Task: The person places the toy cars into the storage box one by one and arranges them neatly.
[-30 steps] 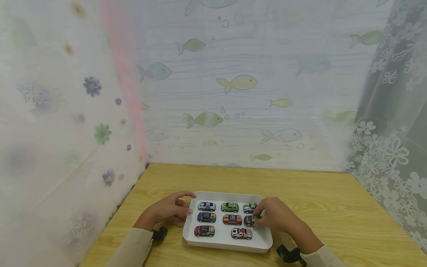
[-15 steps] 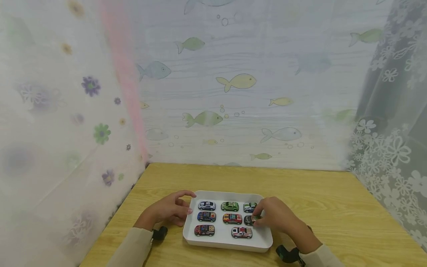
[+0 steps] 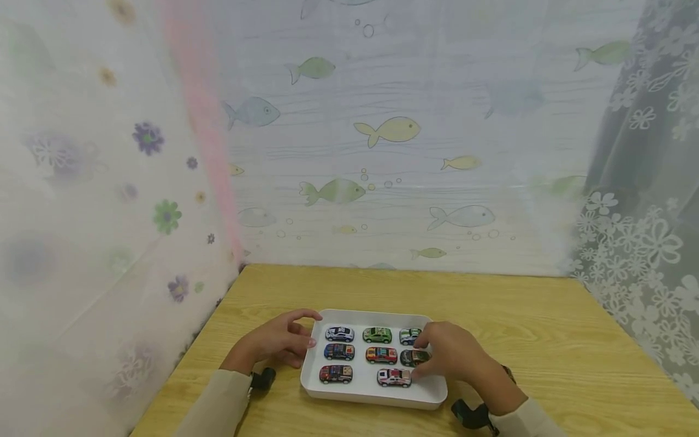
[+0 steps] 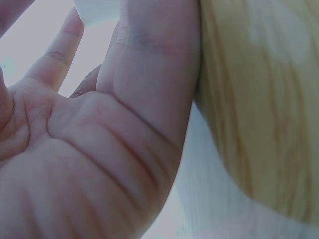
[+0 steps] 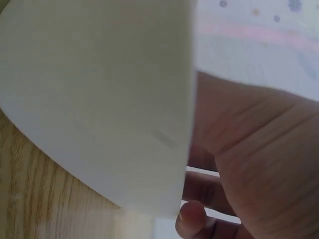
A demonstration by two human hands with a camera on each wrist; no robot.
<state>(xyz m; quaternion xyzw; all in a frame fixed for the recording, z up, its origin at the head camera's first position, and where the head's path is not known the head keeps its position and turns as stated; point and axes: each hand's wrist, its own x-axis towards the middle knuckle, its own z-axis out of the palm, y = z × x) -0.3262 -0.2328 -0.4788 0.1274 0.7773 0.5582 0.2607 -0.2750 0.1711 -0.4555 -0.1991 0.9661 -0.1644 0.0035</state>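
A white rectangular tray (image 3: 360, 397) holds several small toy cars in rough rows. My left hand (image 3: 273, 343) is at the tray's left side, its index fingertip and thumb touching the rim; its palm (image 4: 99, 129) fills much of the left wrist view. Over the right side reaches my right hand (image 3: 453, 352), fingers and thumb spread apart around a dark toy car (image 3: 414, 358). Its thumb tip is beside a white and red toy car (image 3: 394, 377). Behind its fingers a white, blue and green toy car (image 3: 409, 335) is partly covered. In the right wrist view, the tray wall (image 5: 99, 99) hides some fingers.
Other cars in the tray are a green one (image 3: 377, 334), a red and yellow one (image 3: 381, 355), a white and black one (image 3: 339, 334), a blue one (image 3: 339, 351) and a dark red one (image 3: 335, 374). Wooden table (image 3: 535, 328) surrounds the tray; printed curtains (image 3: 393, 182) stand behind.
My right thumb has moved away from the dark car toward the white and red car, widening the hand's spread. The white and red car has shifted slightly left. My left hand stays at the rim.
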